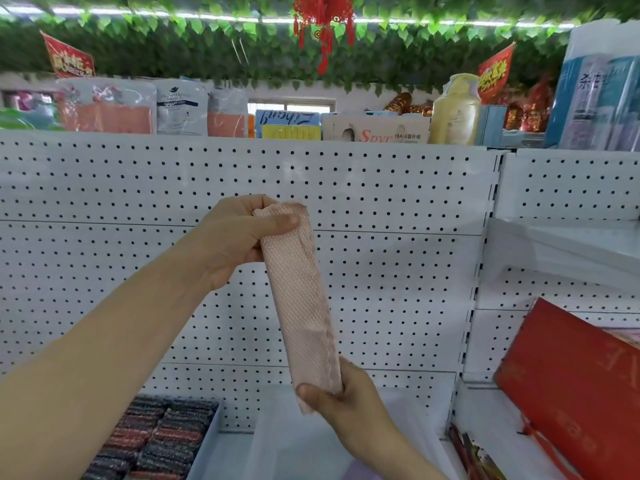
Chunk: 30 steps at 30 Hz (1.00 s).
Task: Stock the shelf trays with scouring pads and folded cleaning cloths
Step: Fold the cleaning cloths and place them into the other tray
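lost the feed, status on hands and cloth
Left hand pinches top of pink cloth, right hand pinches bottom. Cloth held upright before pegboard. Nothing blocking.

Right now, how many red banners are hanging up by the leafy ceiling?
2. One red banner hangs at upper left above the packaged goods; the other red banner hangs at upper right, beside the yellow bottle. More may lie outside the frame.

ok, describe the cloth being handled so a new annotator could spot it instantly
Start at the white pegboard back wall filling the middle of the head view. In front of it a long, narrow folded cloth is stretched almost upright, the left hand pinching its top end and the right hand its bottom. It is pale pink with a waffle texture, unlike the dark scouring pads in the tray below left.
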### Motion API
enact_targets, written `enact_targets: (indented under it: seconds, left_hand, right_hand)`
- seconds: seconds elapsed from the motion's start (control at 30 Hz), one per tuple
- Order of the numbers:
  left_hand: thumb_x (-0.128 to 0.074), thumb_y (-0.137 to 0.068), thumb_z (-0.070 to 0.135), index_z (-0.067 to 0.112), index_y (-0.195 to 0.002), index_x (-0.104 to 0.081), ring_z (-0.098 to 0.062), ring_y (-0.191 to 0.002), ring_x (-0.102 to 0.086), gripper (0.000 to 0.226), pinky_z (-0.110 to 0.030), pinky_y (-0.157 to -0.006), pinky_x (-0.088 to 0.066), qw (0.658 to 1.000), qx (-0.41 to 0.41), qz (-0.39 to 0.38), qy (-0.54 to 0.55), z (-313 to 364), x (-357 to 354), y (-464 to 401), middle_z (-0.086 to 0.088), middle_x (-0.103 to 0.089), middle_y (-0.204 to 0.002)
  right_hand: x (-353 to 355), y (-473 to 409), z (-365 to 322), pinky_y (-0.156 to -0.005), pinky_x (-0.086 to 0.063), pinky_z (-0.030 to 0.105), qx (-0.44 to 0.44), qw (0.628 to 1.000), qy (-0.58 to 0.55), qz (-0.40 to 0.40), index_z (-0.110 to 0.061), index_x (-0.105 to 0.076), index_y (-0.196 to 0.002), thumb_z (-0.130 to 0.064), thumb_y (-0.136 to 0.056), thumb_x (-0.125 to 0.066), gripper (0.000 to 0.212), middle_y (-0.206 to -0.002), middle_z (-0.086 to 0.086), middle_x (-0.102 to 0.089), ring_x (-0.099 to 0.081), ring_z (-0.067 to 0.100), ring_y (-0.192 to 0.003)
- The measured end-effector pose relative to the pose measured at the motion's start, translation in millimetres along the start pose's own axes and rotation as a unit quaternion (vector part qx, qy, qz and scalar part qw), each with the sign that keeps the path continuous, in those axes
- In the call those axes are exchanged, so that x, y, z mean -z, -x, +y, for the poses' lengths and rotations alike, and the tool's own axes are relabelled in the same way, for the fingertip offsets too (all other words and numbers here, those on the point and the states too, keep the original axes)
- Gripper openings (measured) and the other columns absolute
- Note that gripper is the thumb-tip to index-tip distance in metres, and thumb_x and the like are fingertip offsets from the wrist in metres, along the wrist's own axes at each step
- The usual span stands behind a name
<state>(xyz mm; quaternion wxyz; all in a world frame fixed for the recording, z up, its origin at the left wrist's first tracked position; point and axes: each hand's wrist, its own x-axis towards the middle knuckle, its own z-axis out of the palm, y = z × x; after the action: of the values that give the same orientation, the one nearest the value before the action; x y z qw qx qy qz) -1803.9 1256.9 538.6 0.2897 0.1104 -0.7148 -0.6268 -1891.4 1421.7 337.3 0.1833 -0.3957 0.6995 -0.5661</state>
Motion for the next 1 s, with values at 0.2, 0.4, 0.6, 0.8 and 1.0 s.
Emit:
enact_targets:
  seconds: [0.2,0.4,0.6,0.8,1.0]
  left_hand:
    - [-0.075,-0.082,0.012,0.006,-0.099,-0.070,-0.018,-0.088,-0.075,0.019,-0.028,-0.072,-0.062,0.999,0.028,-0.025,-0.033,-3,9,0,-0.007,-0.077,-0.098]
    - [-0.075,-0.083,0.012,0.005,-0.100,-0.071,-0.016,-0.082,-0.075,0.018,-0.026,-0.067,-0.060,0.997,0.063,-0.032,-0.041,-16,5,1,-0.007,-0.077,-0.094]
    - [-0.075,-0.083,0.012,0.000,-0.110,-0.069,-0.018,-0.084,-0.075,0.030,-0.028,-0.070,-0.061,0.998,0.067,-0.017,-0.002,-23,6,-2,-0.009,-0.077,-0.096]
    - [-0.073,-0.084,0.009,0.003,-0.107,-0.069,-0.017,-0.083,-0.074,0.024,-0.026,-0.067,-0.060,0.998,0.048,-0.002,0.032,-17,11,-2,-0.008,-0.075,-0.098]
    - [-0.074,-0.083,0.008,-0.003,-0.118,-0.064,-0.017,-0.085,-0.074,0.038,-0.027,-0.070,-0.061,0.999,0.038,0.000,0.034,-15,12,-3,-0.008,-0.075,-0.099]
  right_hand:
    - [24,-3,8,-0.087,-0.054,0.020,-0.057,0.996,0.052,-0.036,-0.029,-0.064,-0.119,-0.024,-0.081,-0.080,0.042,-0.110,-0.008,-0.072,-0.066,0.002,-0.104]
    - [21,-13,-43,-0.092,-0.049,0.020,0.058,0.994,-0.087,-0.001,-0.040,-0.052,-0.130,-0.063,-0.076,-0.069,0.062,-0.125,-0.023,-0.064,-0.058,-0.006,-0.117]
    - [-2,-15,-37,-0.071,-0.054,0.030,0.026,0.990,-0.123,0.058,-0.022,-0.055,-0.110,-0.024,-0.083,-0.079,0.036,-0.101,-0.001,-0.074,-0.069,0.021,-0.092]
    - [2,-10,-39,-0.051,-0.043,0.018,0.012,0.983,-0.176,0.039,-0.003,-0.060,-0.097,-0.015,-0.095,-0.063,0.013,-0.070,0.003,-0.071,-0.059,0.010,-0.056]
    - [0,-7,-41,-0.057,-0.044,0.018,-0.003,0.978,-0.209,0.003,-0.010,-0.063,-0.106,-0.032,-0.092,-0.064,0.026,-0.083,0.011,-0.066,-0.059,0.015,-0.068]
